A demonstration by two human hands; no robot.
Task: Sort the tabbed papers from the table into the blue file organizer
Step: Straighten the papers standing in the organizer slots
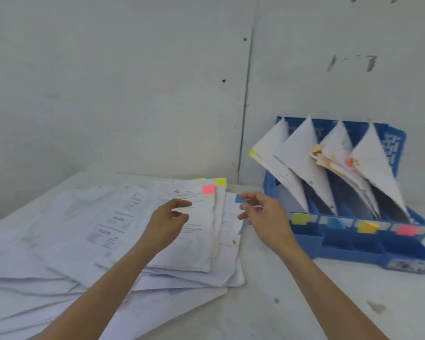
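Where the two bare forearms reach in from the near edge, a loose, overlapping heap of white printed paper sheets (88, 241) spreads across the left of the scuffed white surface (292, 303), their edges ragged and slightly curled. The left hand (166, 222) hovers over the top sheet of the pile, its fingers (182, 204) curled and a little apart, thumb and forefinger forming a narrow gap with nothing held between them; whether the fingertips touch the paper I cannot tell. Just to its right, the right hand (261, 214) hangs above the pile's right edge, fingers loosely bent and partly open, empty, the fingertips close beside a small blue sticky tab (239, 199) on a lower sheet. A bright pink square tab (209, 189) sits at the top corner of the uppermost page, and a yellow-green tab (220, 182) sticks out just behind it.

Further right stands the blue plastic file organizer (348, 249), tilted open, with four slots marked along the front rail by green (299, 219), blue (336, 223), yellow (367, 227) and pink labels (406, 229). Bundles of white filed papers (302, 153) lean in the slots, corners pointing up like sails. Behind everything rises a plain, pale grey panelled wall (108, 82).
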